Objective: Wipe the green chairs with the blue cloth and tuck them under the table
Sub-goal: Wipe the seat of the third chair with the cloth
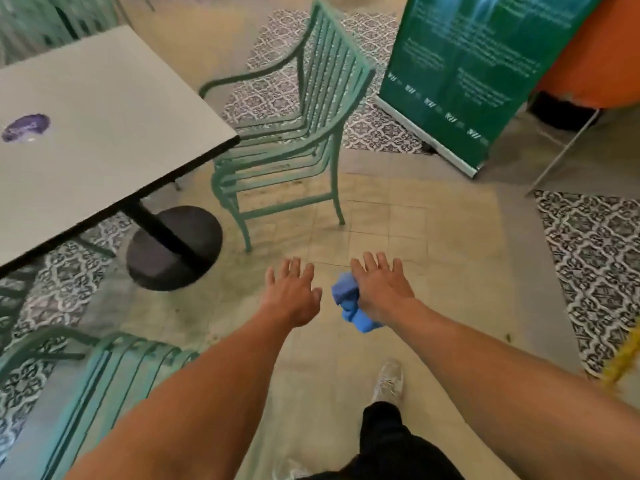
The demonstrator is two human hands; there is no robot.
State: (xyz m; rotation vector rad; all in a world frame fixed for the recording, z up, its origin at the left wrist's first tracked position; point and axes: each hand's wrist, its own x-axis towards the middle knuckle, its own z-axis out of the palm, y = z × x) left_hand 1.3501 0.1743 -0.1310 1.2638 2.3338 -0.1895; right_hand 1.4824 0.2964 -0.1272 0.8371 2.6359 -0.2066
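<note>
A green slatted metal chair (294, 133) stands ahead at the corner of the grey table (104, 109), its seat partly under the tabletop edge. A second green chair (114, 372) sits at the lower left beside my left forearm, its back toward me. My left hand (291, 292) reaches forward with fingers spread and holds nothing. My right hand (379, 285) is stretched out beside it, fingers extended, with the crumpled blue cloth (349, 306) pinched under the palm and thumb. Both hands are short of the far chair and touch nothing.
The table stands on a black post with a round base (173, 247). A green roll-up banner (467, 71) leans at the upper right, with an orange object (599, 57) behind it. More green chairs (52, 19) are at the far left. My shoe (389, 381) is on the tiled floor.
</note>
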